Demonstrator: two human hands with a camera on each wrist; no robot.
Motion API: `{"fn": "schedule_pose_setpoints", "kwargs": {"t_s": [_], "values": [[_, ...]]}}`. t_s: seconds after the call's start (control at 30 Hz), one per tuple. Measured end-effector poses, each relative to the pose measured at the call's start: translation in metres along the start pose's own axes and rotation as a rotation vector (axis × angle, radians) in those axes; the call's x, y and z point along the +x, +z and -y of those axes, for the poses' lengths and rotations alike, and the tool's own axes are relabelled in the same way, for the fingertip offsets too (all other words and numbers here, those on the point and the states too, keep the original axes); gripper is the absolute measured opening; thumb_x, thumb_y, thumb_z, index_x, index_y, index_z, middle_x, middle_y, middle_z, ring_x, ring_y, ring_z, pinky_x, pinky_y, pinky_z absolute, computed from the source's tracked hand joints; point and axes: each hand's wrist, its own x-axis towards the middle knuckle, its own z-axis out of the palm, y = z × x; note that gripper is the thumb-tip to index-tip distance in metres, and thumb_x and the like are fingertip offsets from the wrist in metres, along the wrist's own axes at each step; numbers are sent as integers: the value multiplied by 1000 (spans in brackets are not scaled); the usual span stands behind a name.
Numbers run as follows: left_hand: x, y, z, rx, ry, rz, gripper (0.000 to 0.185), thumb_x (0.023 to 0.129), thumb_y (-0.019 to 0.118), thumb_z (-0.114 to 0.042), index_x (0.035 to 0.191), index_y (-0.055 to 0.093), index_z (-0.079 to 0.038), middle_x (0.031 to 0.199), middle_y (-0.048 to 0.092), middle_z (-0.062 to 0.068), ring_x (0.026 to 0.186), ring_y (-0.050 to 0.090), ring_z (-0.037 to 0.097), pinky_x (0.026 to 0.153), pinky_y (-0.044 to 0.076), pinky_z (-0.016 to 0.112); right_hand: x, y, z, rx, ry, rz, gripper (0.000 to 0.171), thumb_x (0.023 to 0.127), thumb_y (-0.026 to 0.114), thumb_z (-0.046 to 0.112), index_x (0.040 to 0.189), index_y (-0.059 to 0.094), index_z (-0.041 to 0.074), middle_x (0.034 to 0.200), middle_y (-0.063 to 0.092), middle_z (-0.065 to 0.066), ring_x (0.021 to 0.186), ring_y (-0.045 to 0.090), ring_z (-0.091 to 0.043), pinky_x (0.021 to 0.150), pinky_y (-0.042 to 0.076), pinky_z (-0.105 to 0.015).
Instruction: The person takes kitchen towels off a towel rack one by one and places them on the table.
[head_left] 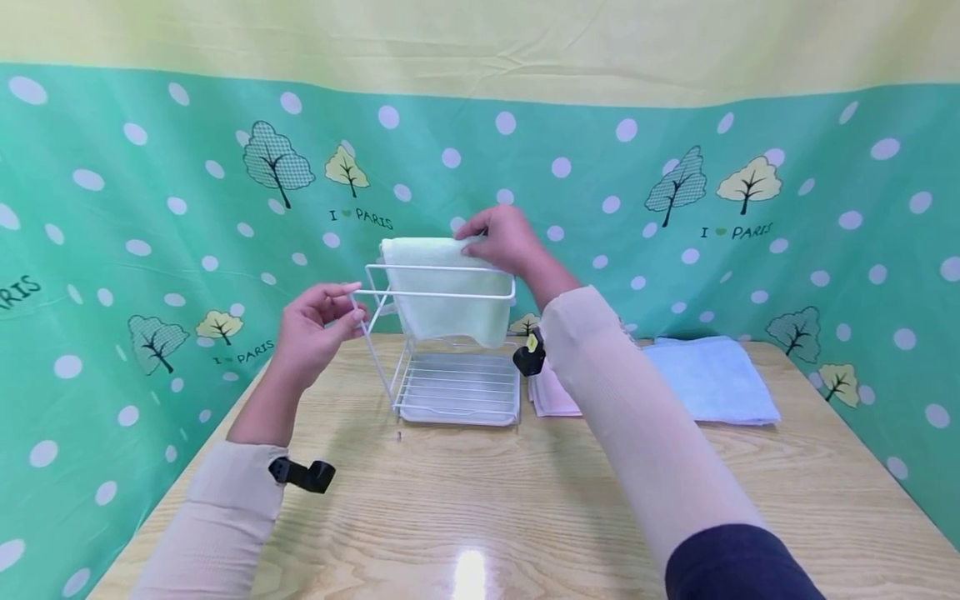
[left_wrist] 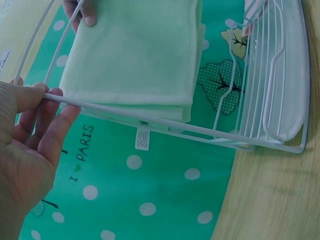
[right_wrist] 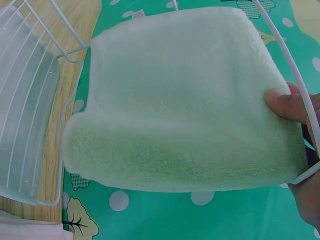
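Note:
A white wire rack (head_left: 438,295) with a tray base stands on the wooden table (head_left: 480,508). A pale green towel (head_left: 444,310) hangs folded over its upper back rail. My right hand (head_left: 480,237) pinches the towel's top right edge at the rail; in the right wrist view its thumb (right_wrist: 284,102) presses on the towel (right_wrist: 180,100). My left hand (head_left: 352,302) holds the rack's front left corner. In the left wrist view the thumb and fingers of the left hand (left_wrist: 47,95) close round the thin white rod of the rack (left_wrist: 200,131), with the towel (left_wrist: 135,50) behind it.
To the right of the rack lie a folded pink cloth (head_left: 551,398) and a folded light blue cloth (head_left: 708,379). A green dotted curtain (head_left: 150,250) with tree prints surrounds the table on three sides. A black wrist camera (head_left: 303,475) sits on each forearm.

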Motion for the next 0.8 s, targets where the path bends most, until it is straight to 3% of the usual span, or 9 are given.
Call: {"fn": "schedule_pose_setpoints", "kwargs": {"t_s": [0.23,0.53,0.8], "values": [[3,1,2,30,-3,-3,31,88,67,6,117,68,-7,91,68,7,84,66,20,74,62,31,-1,1,-1,14,-39,-83,19,86,75,7,104,77,12,109,71,-3,103,63,-15,87,57,-26],[5,1,3,7,-5,-9,32,88,65,8,116,68,-6,88,69,5,82,66,17,72,62,30,-3,-4,1,67,-106,-159,16,85,75,3,99,77,10,105,72,-4,103,62,-16,87,55,-24],[7,2,3,-21,-18,-15,35,87,64,13,115,69,-8,87,68,5,81,66,15,70,62,29,-6,-14,2,118,-94,-200,13,85,76,6,98,78,9,104,72,-4,97,61,-14,80,54,-23]]}}
